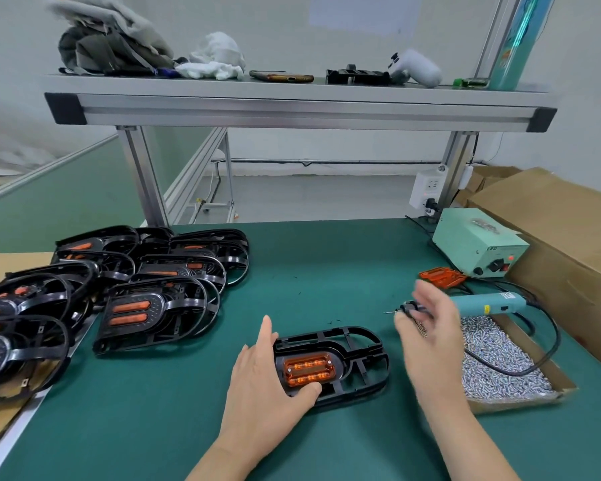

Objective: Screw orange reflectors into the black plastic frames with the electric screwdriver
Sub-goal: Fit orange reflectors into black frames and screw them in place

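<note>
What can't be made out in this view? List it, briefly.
Head view, right hand: motion-blurred, so its grip on the electric screwdriver is unclear.
Head view, black frame: left end covered by the left hand.
Head view, stacked frames: cut off by the left edge.
Head view, control box label: too small to read.

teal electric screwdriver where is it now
Head view, right side: the teal electric screwdriver is behind the right hand, between the cardboard tray of silver screws and the mint-green power box.
</note>
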